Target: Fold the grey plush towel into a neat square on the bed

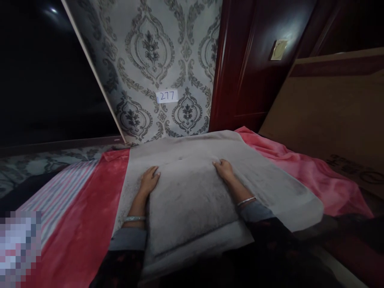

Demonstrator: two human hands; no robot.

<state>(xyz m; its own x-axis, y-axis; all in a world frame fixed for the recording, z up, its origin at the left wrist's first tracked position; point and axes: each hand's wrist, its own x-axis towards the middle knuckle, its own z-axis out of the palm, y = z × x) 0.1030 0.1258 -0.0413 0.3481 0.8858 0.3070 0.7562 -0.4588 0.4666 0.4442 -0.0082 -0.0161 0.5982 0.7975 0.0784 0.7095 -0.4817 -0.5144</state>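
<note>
A grey, fleecy cloth (192,200) lies folded in a rough rectangle before me, with a dark line along its near edge. It rests on a wider pale grey cloth layer (282,192); whether the two are one piece I cannot tell. My left hand (149,179) is at the folded cloth's far left corner, thumb and fingers curled on its edge. At the far right corner, my right hand (224,169) pinches the edge between thumb and fingers. Both wrists wear bangles, and the undersides of the fingers are hidden.
Red fabric (102,196) and a striped cloth (64,188) lie to the left, pinkish-red fabric (285,152) to the right. A large cardboard box (333,108) leans at the right. Behind stand a patterned wall (186,48) with a "277" label (167,96) and a dark screen (51,80).
</note>
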